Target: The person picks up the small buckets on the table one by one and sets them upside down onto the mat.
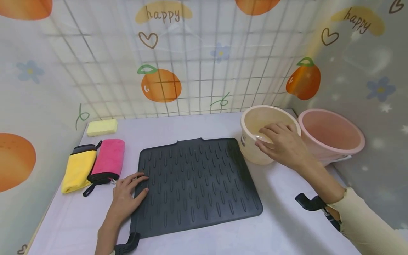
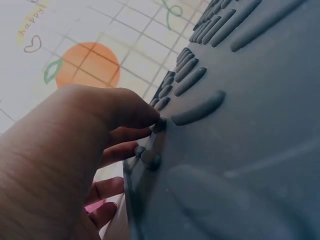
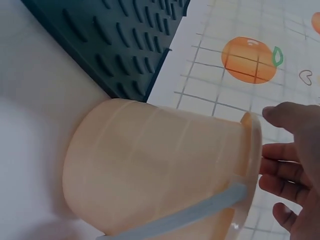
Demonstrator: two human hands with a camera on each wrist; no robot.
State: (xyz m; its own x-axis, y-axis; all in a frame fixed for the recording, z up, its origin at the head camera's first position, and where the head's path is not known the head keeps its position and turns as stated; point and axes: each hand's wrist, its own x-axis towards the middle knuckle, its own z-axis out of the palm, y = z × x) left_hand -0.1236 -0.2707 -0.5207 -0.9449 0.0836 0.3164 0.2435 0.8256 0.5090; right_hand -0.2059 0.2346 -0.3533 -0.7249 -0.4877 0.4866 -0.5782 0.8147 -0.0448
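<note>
My left hand (image 1: 127, 194) rests its fingertips on the left border of a dark grey ribbed mat (image 1: 197, 180); in the left wrist view the thumb lies against the ribbed surface. At the mat's upper right stands a cream bucket (image 1: 253, 154), upright, with a pale handle (image 3: 190, 212) hanging down its side. Over its mouth my right hand (image 1: 285, 145) is spread with loosely bent fingers. The right wrist view shows the thumb and fingers apart just beyond the rim (image 3: 255, 150), with nothing between them.
A pink bucket (image 1: 317, 152) stands right beside the cream one. On the left lie a folded yellow cloth (image 1: 78, 170) and a pink cloth (image 1: 109, 156), both with dark trim. Behind them is a pale yellow sponge (image 1: 102, 127). A printed curtain (image 1: 197, 53) over a wire grid borders the back.
</note>
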